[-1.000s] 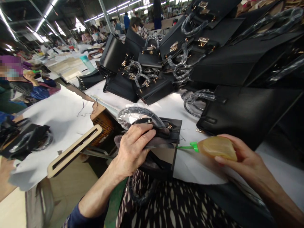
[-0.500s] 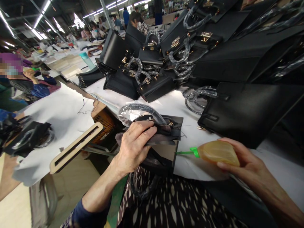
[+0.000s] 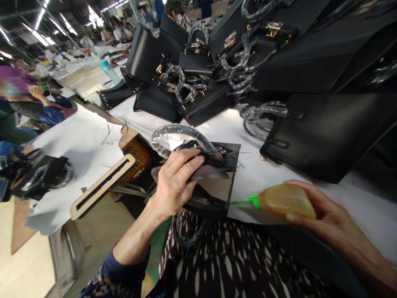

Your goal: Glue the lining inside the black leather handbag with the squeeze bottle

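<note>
My left hand (image 3: 174, 182) is closed on an unfinished black handbag (image 3: 214, 165) at the table's near edge, thumb on top, fingers folded over its dark lining. The bag's plastic-wrapped handle (image 3: 181, 134) arches just above my fingers. My right hand (image 3: 313, 211) grips a soft amber glue bottle (image 3: 283, 201). Its green nozzle (image 3: 245, 202) points left at the bag's lower edge, close to it. A patterned garment covers my lap below.
Many finished black handbags (image 3: 325, 132) with wrapped handles are piled across the white table (image 3: 248, 174) behind and to the right. A slotted wooden template (image 3: 102, 186) lies at left beside a woven orange basket (image 3: 136, 155). Other workers sit at the far left.
The view has tilted down slightly. My right hand and the bottle have dropped a little, the nozzle now lower along the bag's edge. My left hand keeps its hold.
</note>
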### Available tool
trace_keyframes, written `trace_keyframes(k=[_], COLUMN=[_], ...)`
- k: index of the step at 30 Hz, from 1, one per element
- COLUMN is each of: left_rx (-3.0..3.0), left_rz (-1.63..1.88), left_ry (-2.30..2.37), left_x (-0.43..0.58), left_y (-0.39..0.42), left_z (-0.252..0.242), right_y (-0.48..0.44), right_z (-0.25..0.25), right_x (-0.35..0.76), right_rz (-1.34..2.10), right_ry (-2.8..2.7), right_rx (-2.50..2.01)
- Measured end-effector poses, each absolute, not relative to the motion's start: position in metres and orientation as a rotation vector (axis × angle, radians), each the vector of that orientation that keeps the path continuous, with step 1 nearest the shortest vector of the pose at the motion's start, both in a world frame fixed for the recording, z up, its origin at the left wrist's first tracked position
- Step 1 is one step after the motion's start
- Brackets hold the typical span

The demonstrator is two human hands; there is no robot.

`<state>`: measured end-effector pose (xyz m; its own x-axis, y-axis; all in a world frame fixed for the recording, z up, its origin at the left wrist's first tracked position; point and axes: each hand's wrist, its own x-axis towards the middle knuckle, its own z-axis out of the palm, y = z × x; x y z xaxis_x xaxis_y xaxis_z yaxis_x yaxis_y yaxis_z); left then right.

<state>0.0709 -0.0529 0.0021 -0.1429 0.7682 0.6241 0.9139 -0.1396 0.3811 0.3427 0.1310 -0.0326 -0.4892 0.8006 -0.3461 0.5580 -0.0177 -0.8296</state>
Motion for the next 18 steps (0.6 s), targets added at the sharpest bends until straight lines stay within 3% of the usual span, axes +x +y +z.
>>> trace_keyframes(k=[18], left_rx=[-1.862], left_rz=[-1.119], left_ry=[-1.932], left_x=[0.071], left_y=[-0.043], left_z=[0.004], right_y=[0.112], right_z=[-0.022], right_x=[0.342], right_rz=[1.556], right_ry=[-1.873], right_rx=[-1.672])
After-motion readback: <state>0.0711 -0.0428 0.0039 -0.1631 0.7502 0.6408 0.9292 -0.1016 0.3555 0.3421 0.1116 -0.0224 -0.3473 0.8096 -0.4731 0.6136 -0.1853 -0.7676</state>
